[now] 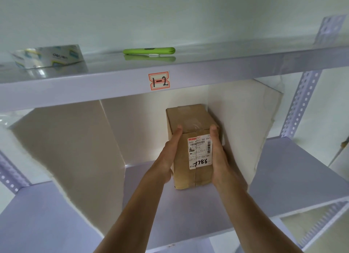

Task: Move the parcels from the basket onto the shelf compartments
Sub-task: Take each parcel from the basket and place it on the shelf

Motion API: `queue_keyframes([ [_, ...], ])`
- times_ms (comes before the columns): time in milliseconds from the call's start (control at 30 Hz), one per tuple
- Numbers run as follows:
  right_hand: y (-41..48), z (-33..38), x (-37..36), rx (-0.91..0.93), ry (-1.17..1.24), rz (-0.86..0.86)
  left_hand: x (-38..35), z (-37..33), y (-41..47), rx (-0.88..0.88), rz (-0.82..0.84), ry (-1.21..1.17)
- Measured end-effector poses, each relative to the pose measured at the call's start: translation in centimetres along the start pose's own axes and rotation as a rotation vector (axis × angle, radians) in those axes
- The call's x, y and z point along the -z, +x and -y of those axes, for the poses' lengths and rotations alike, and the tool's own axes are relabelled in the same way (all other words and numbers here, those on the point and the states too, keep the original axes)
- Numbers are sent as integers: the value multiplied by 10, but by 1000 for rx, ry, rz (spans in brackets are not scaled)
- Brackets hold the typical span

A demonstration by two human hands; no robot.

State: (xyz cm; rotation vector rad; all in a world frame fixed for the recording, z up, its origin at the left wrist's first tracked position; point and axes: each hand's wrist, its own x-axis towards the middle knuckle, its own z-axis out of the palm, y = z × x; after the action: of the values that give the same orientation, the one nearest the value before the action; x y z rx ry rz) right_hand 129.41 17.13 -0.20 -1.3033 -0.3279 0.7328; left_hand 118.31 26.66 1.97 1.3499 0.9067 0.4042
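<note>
Clasping a brown parcel [190,118] between the left hand [170,154] and the right hand [220,156], each palm laid flat against one side, fingers straight and pointing away toward the back wall [143,128], none seen curled round it. Reaching with both bare forearms from the bottom of the view into a shelf compartment [151,200].

Placed in the right part of that compartment, just beside the white right divider [245,124] and well apart from the white left divider [66,149]. Near end down at the compartment's lavender floor; resting there or just above it, cannot tell.

Hemmed in on the right by that divider, close against the back of the right hand. Overhung by the upper board [236,71], with a red-edged tag [159,81] reading "1-2" on its front lip. Lying on top of that board: a green tool [149,51] near the middle and a clear printed pack [49,56] to the left, both well apart from the parcel. Standing at far right, a perforated metal post [300,105].

Long axis running from the near lower end up and away toward the back wall. White label [200,150] on the face turned to the camera, with "7786" handwritten at its near end. Clear tape [195,177] running lengthwise down that face. Upright or leaning back: cannot tell.
</note>
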Motion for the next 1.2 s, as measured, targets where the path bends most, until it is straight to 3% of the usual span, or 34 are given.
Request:
queue_keyframes([
  [600, 38, -23, -14, -128, 95, -81, -1, 9, 15, 74, 13, 22],
  [867, 30, -26, -15, -67, 124, -75, -1, 5, 5, 37, 20, -31],
  [1200, -1, -64, -23, 107, 166, -220, 1, 12, 12, 15, 55, -57],
])
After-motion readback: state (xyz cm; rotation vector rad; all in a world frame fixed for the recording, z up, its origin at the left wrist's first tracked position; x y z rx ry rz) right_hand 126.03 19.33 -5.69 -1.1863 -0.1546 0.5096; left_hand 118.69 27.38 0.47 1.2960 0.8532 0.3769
